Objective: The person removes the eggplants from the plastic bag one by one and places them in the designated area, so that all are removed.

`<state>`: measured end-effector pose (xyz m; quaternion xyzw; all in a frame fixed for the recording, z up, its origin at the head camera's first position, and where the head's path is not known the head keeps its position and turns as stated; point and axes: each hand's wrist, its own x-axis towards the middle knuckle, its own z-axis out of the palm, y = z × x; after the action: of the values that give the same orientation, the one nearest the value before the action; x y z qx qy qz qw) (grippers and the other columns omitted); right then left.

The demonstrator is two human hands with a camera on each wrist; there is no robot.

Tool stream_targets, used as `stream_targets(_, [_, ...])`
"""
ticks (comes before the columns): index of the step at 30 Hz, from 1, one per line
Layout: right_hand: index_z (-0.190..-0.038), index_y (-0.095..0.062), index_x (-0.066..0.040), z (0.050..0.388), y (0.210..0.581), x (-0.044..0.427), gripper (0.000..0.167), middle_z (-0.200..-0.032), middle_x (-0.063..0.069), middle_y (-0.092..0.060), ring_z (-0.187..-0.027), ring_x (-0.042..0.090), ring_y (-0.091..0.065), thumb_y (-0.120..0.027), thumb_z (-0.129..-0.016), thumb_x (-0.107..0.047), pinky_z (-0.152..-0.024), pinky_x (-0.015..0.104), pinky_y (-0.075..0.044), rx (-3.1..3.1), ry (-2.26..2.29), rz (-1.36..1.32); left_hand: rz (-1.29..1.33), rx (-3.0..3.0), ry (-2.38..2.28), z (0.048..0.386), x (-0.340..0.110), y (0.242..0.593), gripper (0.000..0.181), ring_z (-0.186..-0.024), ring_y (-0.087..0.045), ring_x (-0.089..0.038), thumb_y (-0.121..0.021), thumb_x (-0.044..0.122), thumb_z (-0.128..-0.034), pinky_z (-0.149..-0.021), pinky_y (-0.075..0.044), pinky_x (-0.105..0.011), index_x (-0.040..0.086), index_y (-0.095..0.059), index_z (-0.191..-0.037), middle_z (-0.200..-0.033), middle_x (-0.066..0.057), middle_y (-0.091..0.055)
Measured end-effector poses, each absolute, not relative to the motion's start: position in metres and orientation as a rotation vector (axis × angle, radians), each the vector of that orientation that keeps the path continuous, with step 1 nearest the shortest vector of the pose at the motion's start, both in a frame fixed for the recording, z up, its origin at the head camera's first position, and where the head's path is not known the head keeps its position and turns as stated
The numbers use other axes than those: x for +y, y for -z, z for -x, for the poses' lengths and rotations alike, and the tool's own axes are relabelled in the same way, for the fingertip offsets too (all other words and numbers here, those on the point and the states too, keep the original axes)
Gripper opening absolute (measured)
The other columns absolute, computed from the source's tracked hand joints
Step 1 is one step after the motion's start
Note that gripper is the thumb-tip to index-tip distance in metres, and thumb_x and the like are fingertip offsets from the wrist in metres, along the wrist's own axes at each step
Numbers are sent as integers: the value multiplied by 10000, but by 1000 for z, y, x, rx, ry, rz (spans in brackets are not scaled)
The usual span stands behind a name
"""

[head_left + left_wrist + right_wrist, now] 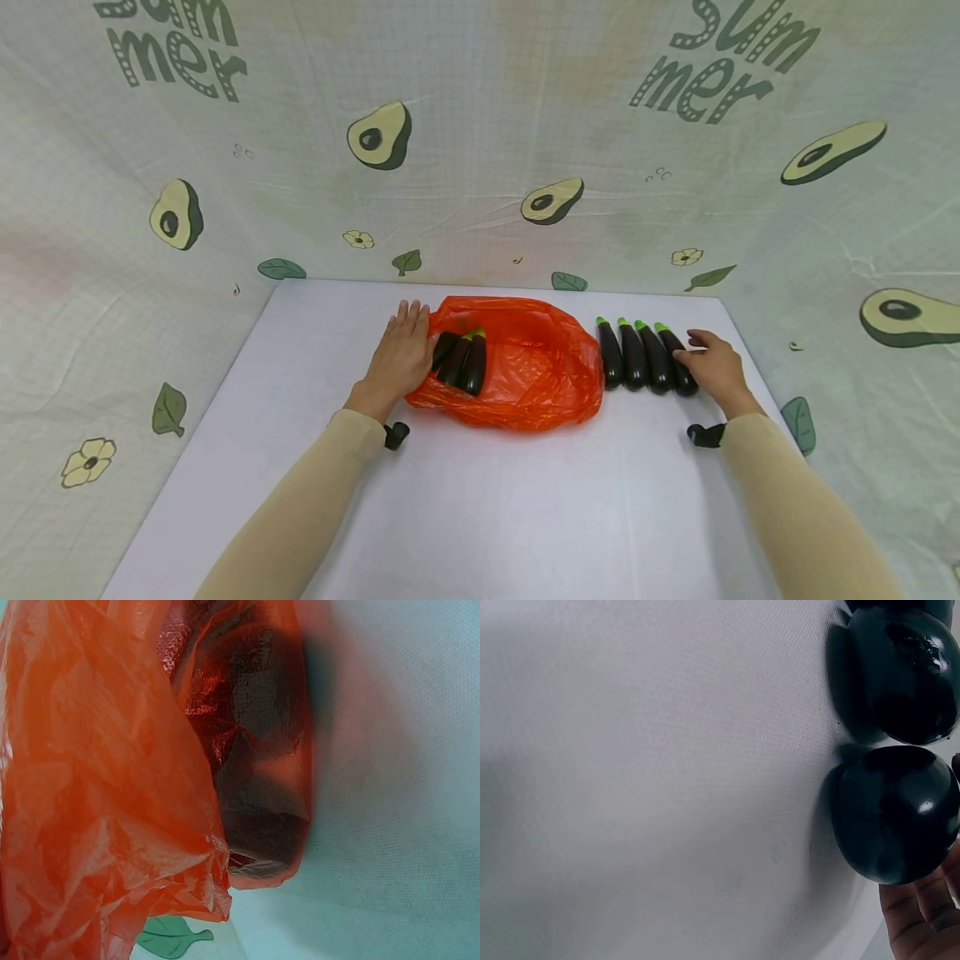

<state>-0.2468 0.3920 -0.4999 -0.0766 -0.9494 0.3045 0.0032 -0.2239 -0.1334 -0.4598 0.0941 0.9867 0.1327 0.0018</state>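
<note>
An orange plastic bag [536, 412] [97, 787] lies with its mouth spread, and three dark eggplants [475, 367] rest inside at its left. My left hand [399, 354] lies along the bag's left edge, fingers straight. Through the plastic, the left wrist view shows a dark shape [262, 802]. Right of the bag, several eggplants [633, 362] form a row, green stems away from me. At the rightmost eggplant [675, 354] [900, 817] is my right hand [716, 371] [926, 919], thumb over it and relaxed fingers along its right side.
The white table [487, 508] reaches back to a hanging cloth [465, 225] printed with avocados and leaves. The same cloth hangs at both sides. Each wrist carries a small black device, one at the left wrist [396, 435] and one at the right [707, 435].
</note>
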Motion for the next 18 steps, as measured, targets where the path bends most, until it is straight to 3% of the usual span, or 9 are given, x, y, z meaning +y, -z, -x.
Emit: stream_targets(18, [-1559, -398, 82, 245, 494, 384, 673, -1498, 367, -496, -1353, 537, -494, -579, -1067, -340, -1087, 660, -441, -2971, -930, 279, -289, 3078, -433, 223, -134, 458, 688, -1644, -62, -387, -466, 316, -1128, -1321, -121, -554, -19, -200, -1667, -1749, -219, -170])
